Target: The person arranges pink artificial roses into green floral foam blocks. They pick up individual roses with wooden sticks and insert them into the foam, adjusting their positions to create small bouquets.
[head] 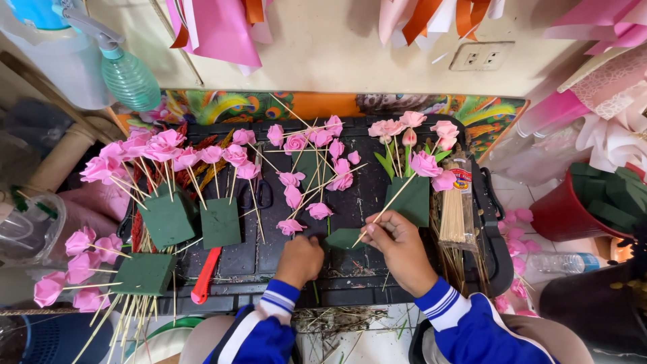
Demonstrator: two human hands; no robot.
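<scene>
Head view: the right hand point(399, 248) pinches a skewer point(389, 202) slanting up-right toward a pink flower point(424, 164). Its lower tip meets the foam block point(344, 238) between the hands; the left hand point(300, 259), curled, steadies that block.

Matt green foam blocks point(220, 222), thin wooden skewers point(453, 217), soft matt pink foam roses point(425, 164).
</scene>
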